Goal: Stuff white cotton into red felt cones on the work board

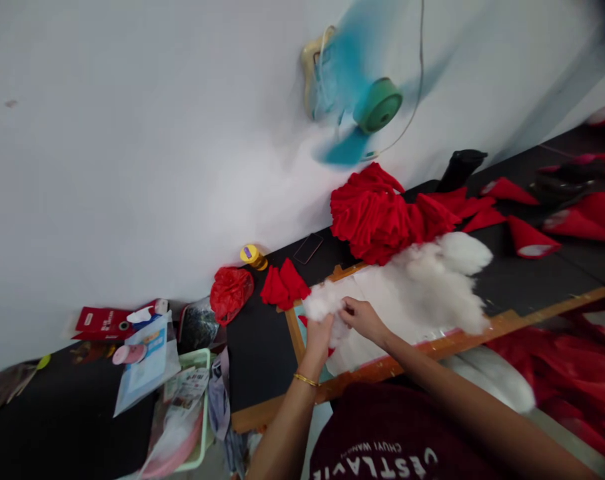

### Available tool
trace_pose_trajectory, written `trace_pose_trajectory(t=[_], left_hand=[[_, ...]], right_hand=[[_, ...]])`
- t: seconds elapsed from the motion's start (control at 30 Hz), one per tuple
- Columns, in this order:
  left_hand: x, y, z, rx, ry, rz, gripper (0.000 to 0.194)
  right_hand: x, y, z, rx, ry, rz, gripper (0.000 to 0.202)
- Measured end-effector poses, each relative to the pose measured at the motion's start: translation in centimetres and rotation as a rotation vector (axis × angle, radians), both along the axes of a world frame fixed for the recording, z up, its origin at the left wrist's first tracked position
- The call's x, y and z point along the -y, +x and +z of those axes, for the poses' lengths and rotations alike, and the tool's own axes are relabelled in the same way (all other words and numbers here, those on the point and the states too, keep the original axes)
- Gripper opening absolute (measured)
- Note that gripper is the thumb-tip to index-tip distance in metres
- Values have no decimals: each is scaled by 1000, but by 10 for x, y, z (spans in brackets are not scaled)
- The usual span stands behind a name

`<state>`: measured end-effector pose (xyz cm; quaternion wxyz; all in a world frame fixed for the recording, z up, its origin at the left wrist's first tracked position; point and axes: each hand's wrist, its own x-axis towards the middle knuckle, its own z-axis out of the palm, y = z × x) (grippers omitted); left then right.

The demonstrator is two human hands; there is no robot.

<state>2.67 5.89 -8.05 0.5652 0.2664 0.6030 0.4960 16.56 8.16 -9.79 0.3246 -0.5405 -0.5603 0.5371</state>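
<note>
Working a white wad (324, 301) just below and right of centre frame, both hands on it. R hand (365, 319): thumb + fingertips pinched tog. on the wad's right side. L hand (320, 333): wad covers its fingertips, so can't tell how far that grip is closed. Bits of red cloth (302, 321) show right by the wad; can't tell if attached.

Progress, approx.: this wad looks mid-handling, not finished. Right side of frame, red cones (527, 236), some w/ white at the wide end, so prob. further along. Big red pile (370, 213), upper right of centre, lies in folds, looks unfilled; prob. lots left. Small red pieces (285, 285) left of the wad: status unclear. Plenty of loose fluff (445, 287) right of centre, partly on the white sheet (382, 288) atop the table (262, 347).
</note>
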Motion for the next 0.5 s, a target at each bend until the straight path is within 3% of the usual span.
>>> trace_pose_trajectory(t=[0.17,0.27,0.37,0.5], left_hand=[[1,-5,-3,16,-63,134,53],[-2,-8,-3,57,-95,165,52],[-4,-8,-3,118,-92,207,48],[0,-2,-3,187,-132,111,46]], right_hand=[[-9,16,-6,-19,-60,-56,11],[-7,24,-5,-113,-76,53,17],[0,23,-7,-187,-146,190,37],[6,10,-13,-109,-133,127,9]])
